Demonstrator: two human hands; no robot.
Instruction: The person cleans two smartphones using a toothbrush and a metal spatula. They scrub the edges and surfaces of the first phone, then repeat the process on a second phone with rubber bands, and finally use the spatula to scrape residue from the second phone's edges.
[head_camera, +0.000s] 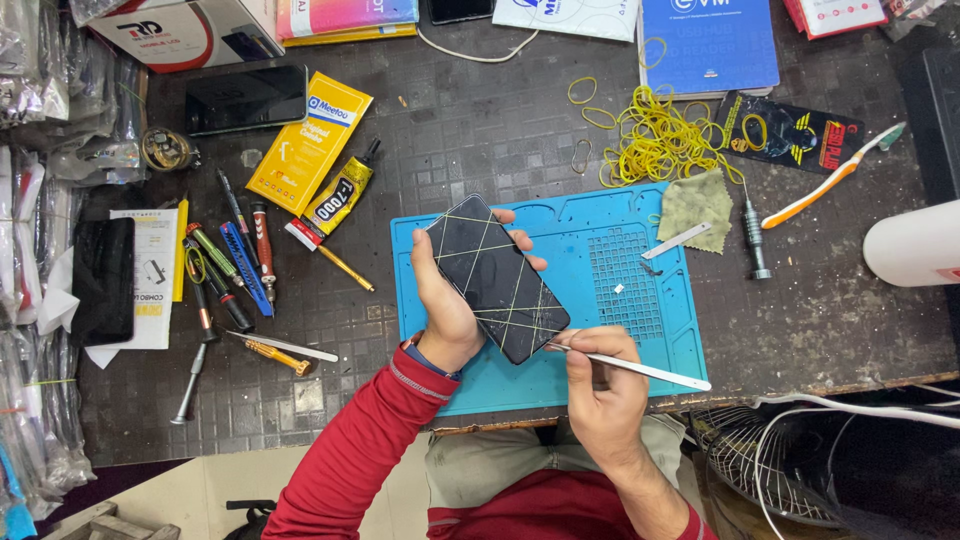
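**Banded phone held over the blue mat, tweezers at its lower edge**

Near the middle of the frame, the left hand (447, 300) cradles a smartphone (497, 277) from below, its grip clamped on the phone: thumb along the left edge, fingertips curling over the upper right edge. The phone is a flat, glossy black slab with rounded corners, criss-crossed by thin yellow rubber bands stretched tight over the glass. Its long axis runs diagonally, from upper left to lower right, with the lower end pointing towards the right hand.

The right hand (603, 385), lower centre, has its grip pinched together on slim metal tweezers (630, 366). The tweezers are bright, smooth steel; their fine tip touches the phone's lower right corner, and the handle trails to the right.

Under both lies a blue work mat (620, 270), soft-looking and matte, moulded with shallow trays and a grid of small square cells. It rests on a dark counter (470, 130) with a worn, chequered surface.

In the upper right of the frame sits a loose tangle of yellow rubber bands (655, 135), beside a crumpled olive cloth (696, 208). At upper left of the mat lies a black and yellow glue tube (338, 198), and further left a row of screwdrivers (232, 265).
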